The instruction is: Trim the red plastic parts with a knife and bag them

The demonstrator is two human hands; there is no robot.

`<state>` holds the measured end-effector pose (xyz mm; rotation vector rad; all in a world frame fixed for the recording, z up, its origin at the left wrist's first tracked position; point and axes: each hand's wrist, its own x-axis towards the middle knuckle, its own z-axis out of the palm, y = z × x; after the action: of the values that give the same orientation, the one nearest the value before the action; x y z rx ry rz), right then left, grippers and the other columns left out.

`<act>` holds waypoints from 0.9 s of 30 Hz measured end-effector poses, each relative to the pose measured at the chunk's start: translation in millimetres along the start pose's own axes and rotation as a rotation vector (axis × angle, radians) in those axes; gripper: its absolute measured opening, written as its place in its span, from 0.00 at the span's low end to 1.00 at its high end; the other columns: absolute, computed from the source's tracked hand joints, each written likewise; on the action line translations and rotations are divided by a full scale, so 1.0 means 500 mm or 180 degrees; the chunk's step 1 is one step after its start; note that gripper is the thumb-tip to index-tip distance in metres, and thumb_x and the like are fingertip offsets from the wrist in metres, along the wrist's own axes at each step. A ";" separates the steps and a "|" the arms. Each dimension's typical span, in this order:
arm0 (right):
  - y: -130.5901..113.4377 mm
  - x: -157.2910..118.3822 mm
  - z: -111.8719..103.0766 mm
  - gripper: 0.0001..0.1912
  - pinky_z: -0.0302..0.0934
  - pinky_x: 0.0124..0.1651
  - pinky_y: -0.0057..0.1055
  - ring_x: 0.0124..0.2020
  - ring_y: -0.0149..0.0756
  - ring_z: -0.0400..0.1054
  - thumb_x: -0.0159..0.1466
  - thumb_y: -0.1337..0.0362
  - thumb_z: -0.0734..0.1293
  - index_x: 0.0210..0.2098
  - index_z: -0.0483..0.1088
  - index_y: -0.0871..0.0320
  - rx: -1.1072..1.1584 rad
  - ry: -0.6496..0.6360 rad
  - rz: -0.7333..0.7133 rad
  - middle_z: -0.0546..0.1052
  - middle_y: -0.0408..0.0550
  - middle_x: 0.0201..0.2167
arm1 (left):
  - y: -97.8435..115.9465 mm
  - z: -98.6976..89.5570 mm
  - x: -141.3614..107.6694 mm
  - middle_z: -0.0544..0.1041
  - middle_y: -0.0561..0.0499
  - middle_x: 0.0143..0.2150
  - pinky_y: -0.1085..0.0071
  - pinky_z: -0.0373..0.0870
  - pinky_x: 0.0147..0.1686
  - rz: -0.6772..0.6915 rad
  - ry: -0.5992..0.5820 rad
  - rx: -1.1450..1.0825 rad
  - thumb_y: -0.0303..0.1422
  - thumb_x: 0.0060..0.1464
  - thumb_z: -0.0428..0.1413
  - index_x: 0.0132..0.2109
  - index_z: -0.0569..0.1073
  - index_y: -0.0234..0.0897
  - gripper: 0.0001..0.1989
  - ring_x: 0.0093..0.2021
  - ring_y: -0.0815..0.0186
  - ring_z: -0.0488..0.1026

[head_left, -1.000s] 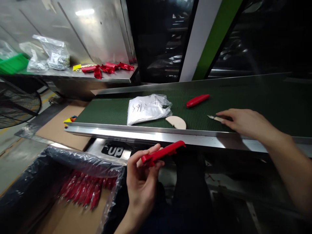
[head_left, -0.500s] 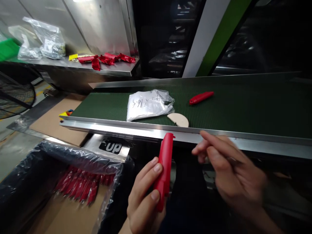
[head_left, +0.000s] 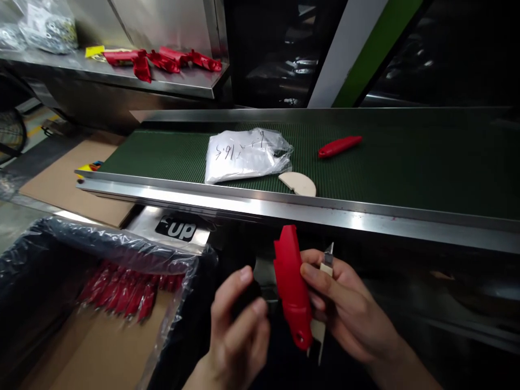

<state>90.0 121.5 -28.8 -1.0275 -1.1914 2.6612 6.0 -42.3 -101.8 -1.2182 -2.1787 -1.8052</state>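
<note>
My right hand (head_left: 349, 303) grips a long red plastic casing (head_left: 290, 287) between thumb and fingers, with a small round hole at its lower end. Behind the casing, the same hand also holds a cream-handled knife (head_left: 326, 267), its pointed metal blade up. My left hand (head_left: 239, 325) is just left of the casing, apart from it; its fingers are half bent and spread, with nothing in them. On the green conveyor belt (head_left: 406, 168) beyond lie a similar red piece (head_left: 340, 147), a cream half-round disc (head_left: 298, 183) and a clear plastic bag with handwriting (head_left: 246, 154).
A box lined with dark plastic (head_left: 195, 292) stands at lower left, holding several wrapped red pieces (head_left: 117, 290). More red parts (head_left: 162, 58) lie on a metal shelf (head_left: 195, 86) at the back. The conveyor's metal rail (head_left: 252, 203) runs in front of my hands.
The red casing has passed from my left hand to my right and turned over. My left hand has let go. The knife now shows clearly in my right hand. The view has tilted down slightly.
</note>
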 end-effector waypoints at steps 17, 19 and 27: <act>0.024 -0.006 -0.022 0.18 0.48 0.18 0.19 0.22 0.23 0.59 0.57 0.52 0.73 0.42 0.71 0.52 -0.0309 0.0767 -0.0103 0.74 0.43 0.33 | 0.063 -0.019 0.085 0.74 0.51 0.36 0.75 0.69 0.42 -0.3247 -0.0035 -0.4056 0.27 0.55 0.63 0.49 0.75 0.38 0.14 0.37 0.71 0.71; 0.039 -0.008 -0.035 0.19 0.48 0.17 0.20 0.22 0.25 0.59 0.56 0.51 0.73 0.42 0.72 0.53 -0.0120 0.1137 0.0093 0.74 0.44 0.33 | 0.060 -0.027 0.086 0.74 0.50 0.36 0.73 0.70 0.43 -0.3303 0.0094 -0.4272 0.27 0.55 0.63 0.49 0.74 0.37 0.15 0.37 0.70 0.71; 0.158 -0.065 -0.061 0.20 0.64 0.34 0.32 0.29 0.33 0.63 0.54 0.51 0.74 0.42 0.78 0.55 0.0672 0.1057 0.0896 0.71 0.45 0.28 | 0.049 -0.043 0.071 0.73 0.51 0.37 0.67 0.73 0.44 -0.3457 0.0199 -0.4801 0.28 0.57 0.61 0.54 0.73 0.40 0.18 0.37 0.69 0.72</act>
<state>150.1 76.0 -79.6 -1.6160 -0.7330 2.5867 -12.5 -42.0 -57.6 0.4345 -1.0859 -4.0073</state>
